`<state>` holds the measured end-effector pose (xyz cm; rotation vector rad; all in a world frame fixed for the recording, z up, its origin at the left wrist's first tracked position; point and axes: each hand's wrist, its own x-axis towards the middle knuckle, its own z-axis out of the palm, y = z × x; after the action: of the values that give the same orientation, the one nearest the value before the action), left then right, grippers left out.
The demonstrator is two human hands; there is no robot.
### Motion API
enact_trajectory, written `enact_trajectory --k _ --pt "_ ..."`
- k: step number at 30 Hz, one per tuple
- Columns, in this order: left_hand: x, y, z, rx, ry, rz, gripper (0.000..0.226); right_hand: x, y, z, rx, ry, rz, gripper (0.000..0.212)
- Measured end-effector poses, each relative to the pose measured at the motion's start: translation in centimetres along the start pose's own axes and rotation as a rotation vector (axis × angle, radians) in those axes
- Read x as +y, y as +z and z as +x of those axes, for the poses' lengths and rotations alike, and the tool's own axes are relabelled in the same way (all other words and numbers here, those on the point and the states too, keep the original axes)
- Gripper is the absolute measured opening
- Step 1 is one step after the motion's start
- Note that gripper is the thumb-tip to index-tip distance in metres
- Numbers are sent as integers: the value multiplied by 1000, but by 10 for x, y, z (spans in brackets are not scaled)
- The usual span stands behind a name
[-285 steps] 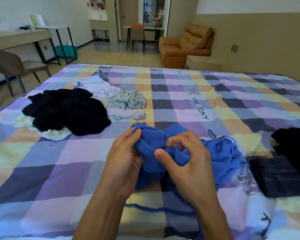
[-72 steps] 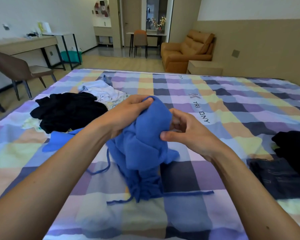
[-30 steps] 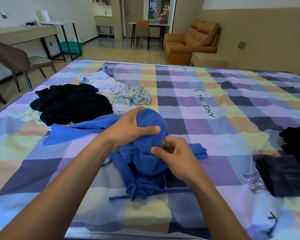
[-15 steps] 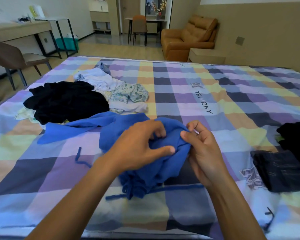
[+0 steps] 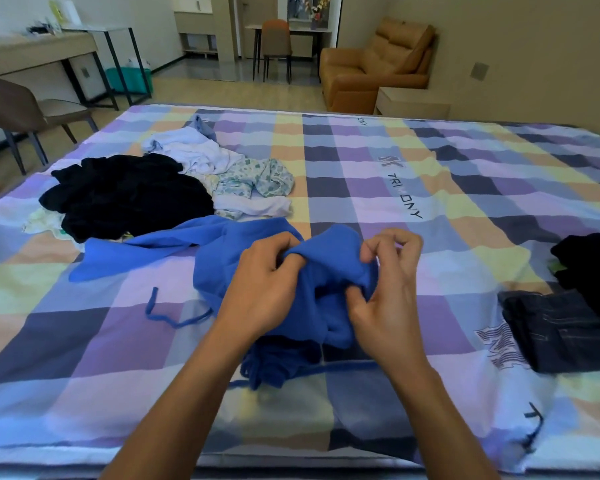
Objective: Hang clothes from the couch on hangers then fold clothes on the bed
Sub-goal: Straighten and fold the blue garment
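**Left hand [image 5: 260, 289], right hand [image 5: 390, 296] both clutch one blue garment [image 5: 219, 258]**

Garment bunched on checked bed [image 5: 361, 188], near edge. One folded dark jeans [image 5: 555, 334] right, one mixed clothes pile [image 5: 129, 195] left. Beyond: one tan couch [image 5: 371, 64], one brown chair [image 5: 11, 109], one orange chair [image 5: 276, 39].

walls [image 5: 534, 46]: beige
floor [image 5: 222, 95]: wood
back right: orange couch [image 5: 374, 69], low cabinet [image 5: 413, 103] beside
left: desk [image 5: 32, 51], brown chair [image 5: 11, 109]
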<state>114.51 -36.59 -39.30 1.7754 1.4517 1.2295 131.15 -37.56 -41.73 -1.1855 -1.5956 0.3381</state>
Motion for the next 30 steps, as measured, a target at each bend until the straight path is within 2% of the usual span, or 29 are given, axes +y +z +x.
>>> enact_trajectory --k 3,5,7,9,12,14,17,18,21,25,28,30 --pt "-2 -1 0 55 -43 -13 24 0 -2 -2 81 -173 -114 39" --pt "-2 2 1 90 -42 4 25 -8 1 -3 9 -325 -168 23" --pt "-2 5 1 119 -42 12 25 -11 9 -4 -77 -366 -255 19" --pt "-2 8 1 140 -36 12 26 -7 17 -4 -96 -215 -371 16" --pt "-2 12 -3 167 -29 -1 28 5 29 -4 -155 44 -593 38" --pt "-4 14 -5 170 -56 -54 27 12 38 -6 -249 94 -750 31" --pt "-10 18 -6 180 -187 -222 29 16 45 -10 -344 122 -840 13" --pt "-11 19 -6 182 -234 -281 28 17 45 -10 -365 134 -852 8" --pt "-17 23 -6 169 -312 -362 28 23 41 -13 -378 135 -835 14" --pt "-33 25 1 134 -304 -337 34 33 39 -21 -276 103 -675 9" --pt "-40 30 5 118 -283 -252 37 36 38 -24 -324 142 -622 51" --pt "-45 35 4 112 -233 -151 40 40 42 -24 -358 160 -602 47"
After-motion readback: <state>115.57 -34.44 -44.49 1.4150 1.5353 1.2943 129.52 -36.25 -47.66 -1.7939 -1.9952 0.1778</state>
